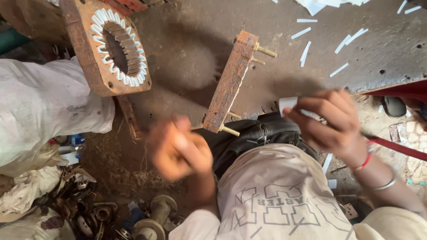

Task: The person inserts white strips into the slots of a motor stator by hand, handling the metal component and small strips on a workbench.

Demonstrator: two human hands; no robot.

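Observation:
A rusty square stator (229, 84) with brass studs stands on edge at the front of the workbench (195, 40), seen side-on. My left hand (180, 149) is blurred just below and left of it, fingers curled; whether anything is in it cannot be told. My right hand (331, 120) is to the right of the stator, closed on a small white paper strip (288, 103). A second rusty stator (111, 46), its slots lined with white paper, leans at the upper left.
Several cut white paper strips (307, 49) lie scattered over the bench's right half. A white sack (40, 106) sits at the left. Metal scrap parts (147, 218) pile on the floor below. A red bar (396, 146) runs along the right.

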